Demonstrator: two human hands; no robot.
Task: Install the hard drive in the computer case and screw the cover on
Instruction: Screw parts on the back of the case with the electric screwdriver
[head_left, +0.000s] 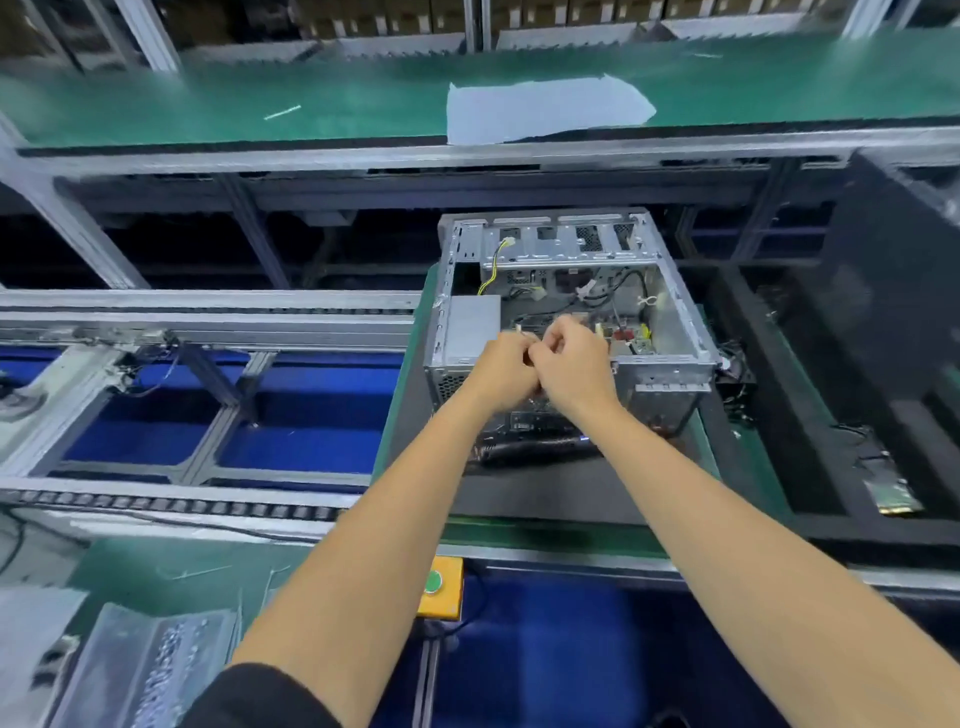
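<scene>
The open silver metal computer case (670, 358) lies on its side on a dark mat on the green table (415, 332). Its side cover is off, so the inside faces up and is easy to reach.

Both hands meet just above the near edge of the case. The left hand (501, 371) has its fingers curled in, and so does the right hand (574, 366). They touch each other, and they seem to pinch something small and pale between them. It may be a plug or a tie on a wire, but it is too small and blurry to tell. The hands are held close like this because small parts need 2 hands working together.

Inside the case sits a grey metal box (474, 325) at the left, most likely the power supply. Black wires (613, 296) and a yellow wire (493, 270) loop near the far wall, where the drive slots are.

I cannot pick out the hard drive for sure. The cover is not on the case, and I cannot see it or any screws. So the task looks early: the wires are probably being sorted or plugged first.

A long black tool (535, 447) lies on the mat just in front of the case, close by for later. A yellow box with a green button (439, 587) sits at the near edge of the table.
</scene>
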